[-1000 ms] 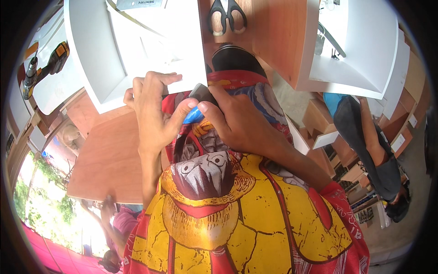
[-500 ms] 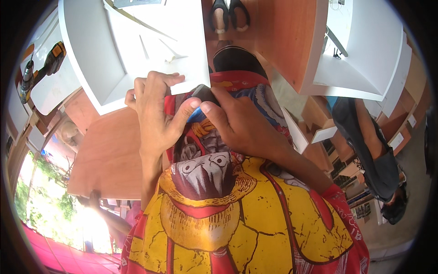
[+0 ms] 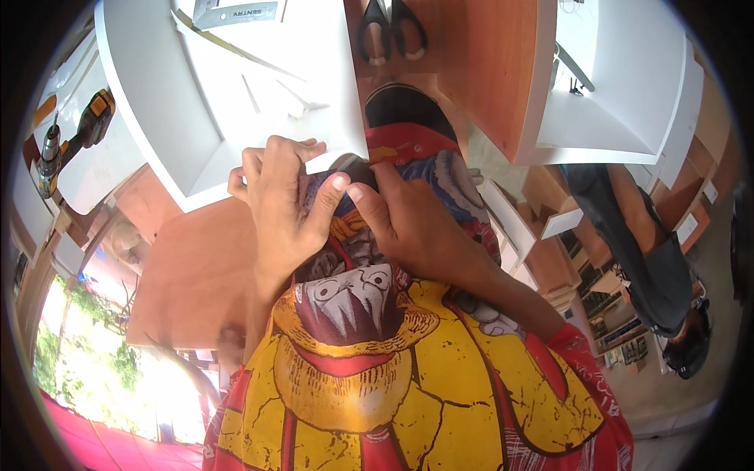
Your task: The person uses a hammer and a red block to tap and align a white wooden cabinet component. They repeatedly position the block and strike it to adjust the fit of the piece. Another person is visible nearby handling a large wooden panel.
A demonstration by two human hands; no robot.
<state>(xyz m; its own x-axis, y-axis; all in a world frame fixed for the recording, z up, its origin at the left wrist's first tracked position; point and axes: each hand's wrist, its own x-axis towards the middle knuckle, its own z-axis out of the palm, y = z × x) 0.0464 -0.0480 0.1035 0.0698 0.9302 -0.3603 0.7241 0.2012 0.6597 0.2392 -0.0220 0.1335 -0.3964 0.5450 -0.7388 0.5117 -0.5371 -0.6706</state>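
Observation:
My right hand [image 3: 420, 220] is closed, thumb and forefinger around a small dark grey object [image 3: 355, 167] whose kind I cannot make out; the fingers hide most of it. It sits against the near corner of an open white box [image 3: 338, 149]. On the left, my left hand [image 3: 287, 208] has its fingers bent and spread over the box's near edge. Its thumb points at the dark object and comes close to my right thumb; whether it touches the object I cannot tell.
A flat grey part [image 3: 239, 14] and thin strips lie in the white box. Another white-lined box [image 3: 597, 129] with a wood-coloured side stands at right. A yellow-and-black cordless drill [image 3: 94, 118] lies far left. Beyond the right box is another person [image 3: 640, 251]. A brown board [image 3: 188, 275] is at left.
The view has shifted, and both hands appear slightly lower and farther right. A blue part of the held object that showed under my thumbs is now hidden. The grip looks much the same.

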